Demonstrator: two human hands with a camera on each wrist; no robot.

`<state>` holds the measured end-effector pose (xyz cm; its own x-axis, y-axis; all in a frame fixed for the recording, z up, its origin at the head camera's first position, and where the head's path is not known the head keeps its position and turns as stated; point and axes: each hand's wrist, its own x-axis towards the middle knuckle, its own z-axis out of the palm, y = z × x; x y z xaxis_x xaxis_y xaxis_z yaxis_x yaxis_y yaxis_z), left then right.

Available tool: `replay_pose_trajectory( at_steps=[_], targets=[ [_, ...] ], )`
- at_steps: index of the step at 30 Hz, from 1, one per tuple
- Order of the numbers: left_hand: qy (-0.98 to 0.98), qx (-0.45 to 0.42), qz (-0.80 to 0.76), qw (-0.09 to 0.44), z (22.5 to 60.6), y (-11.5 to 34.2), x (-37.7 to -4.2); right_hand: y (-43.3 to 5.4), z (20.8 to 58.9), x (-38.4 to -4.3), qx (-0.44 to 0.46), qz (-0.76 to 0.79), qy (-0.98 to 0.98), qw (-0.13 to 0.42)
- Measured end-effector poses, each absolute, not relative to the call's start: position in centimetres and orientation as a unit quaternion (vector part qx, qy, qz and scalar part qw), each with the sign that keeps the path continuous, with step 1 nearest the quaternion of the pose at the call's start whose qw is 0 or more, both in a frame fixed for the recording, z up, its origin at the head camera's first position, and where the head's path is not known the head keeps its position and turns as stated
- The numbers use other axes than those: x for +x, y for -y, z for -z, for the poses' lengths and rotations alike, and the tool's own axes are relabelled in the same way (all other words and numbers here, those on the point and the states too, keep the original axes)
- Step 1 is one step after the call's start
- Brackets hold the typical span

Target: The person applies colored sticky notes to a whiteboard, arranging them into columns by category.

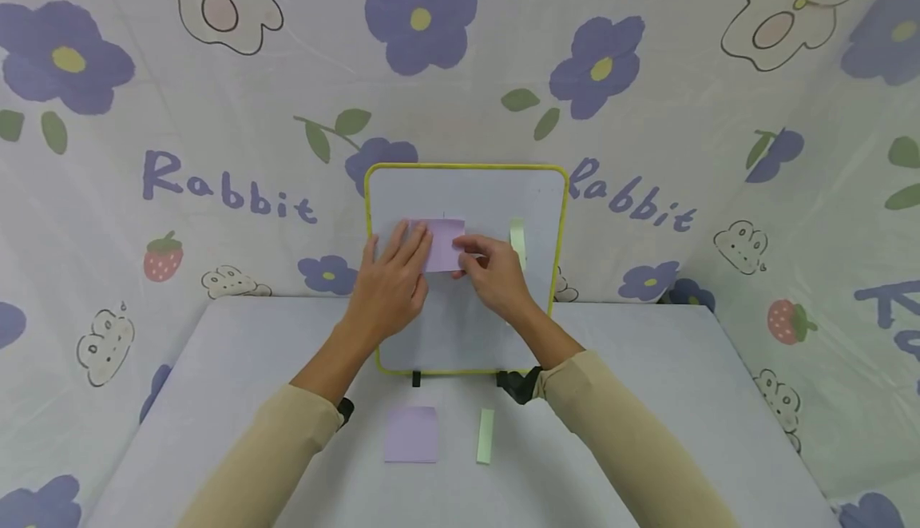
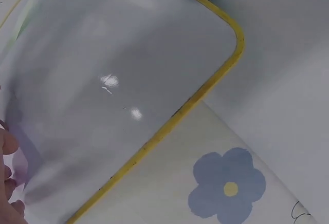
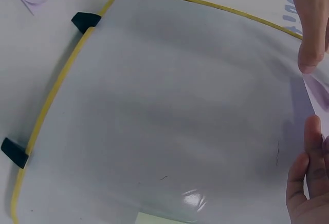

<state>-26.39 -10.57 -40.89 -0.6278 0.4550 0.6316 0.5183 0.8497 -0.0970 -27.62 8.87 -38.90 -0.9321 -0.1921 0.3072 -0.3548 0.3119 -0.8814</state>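
A purple square paper note is held against a whiteboard with a yellow rim. My left hand lies over the note's left part, its fingers fairly straight on the paper and hiding that side. My right hand pinches the note's right edge between thumb and fingers. In the right wrist view, the note's lower edge stands slightly off the board, between the left hand and the right hand. Only a few fingertips of a hand show in the left wrist view.
A narrow green paper strip is on the board, right of my right hand. On the white table before the board lie another purple note and a green strip. Black feet support the board's lower edge. A patterned cloth hangs behind.
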Motion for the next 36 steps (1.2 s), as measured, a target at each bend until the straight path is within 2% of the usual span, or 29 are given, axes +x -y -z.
replay_pose_trajectory(
  at_steps=[3,6,10,12,14,18,26,36],
  targets=[
    [0.897,-0.269,0.032,0.350,41.0,10.7,-26.6,-8.8,38.8,-27.5,0.170,-0.542,0.818,0.096],
    [0.892,-0.268,0.023,0.362,41.0,10.8,-26.8,-8.8,38.9,-27.3,0.188,-0.415,0.866,0.205],
    [0.891,-0.266,0.015,0.367,41.0,11.0,-26.9,-9.0,39.4,-27.3,0.233,-0.125,0.885,0.382],
    [0.891,-0.267,0.010,0.367,41.0,11.1,-26.9,-9.2,39.7,-27.4,0.278,-0.006,0.868,0.411],
    [0.891,-0.269,0.004,0.366,41.1,11.2,-27.0,-9.3,40.0,-27.6,0.319,0.077,0.853,0.407],
    [0.893,-0.272,-0.007,0.360,41.2,11.3,-27.0,-9.2,40.2,-27.9,0.348,0.150,0.853,0.358],
    [0.899,-0.267,-0.022,0.346,41.1,11.4,-27.0,-8.5,39.5,-28.6,0.341,0.171,0.872,0.308],
    [0.906,-0.259,-0.027,0.332,41.0,11.3,-27.0,-9.3,39.4,-28.8,0.328,0.173,0.881,0.294]
  ],
)
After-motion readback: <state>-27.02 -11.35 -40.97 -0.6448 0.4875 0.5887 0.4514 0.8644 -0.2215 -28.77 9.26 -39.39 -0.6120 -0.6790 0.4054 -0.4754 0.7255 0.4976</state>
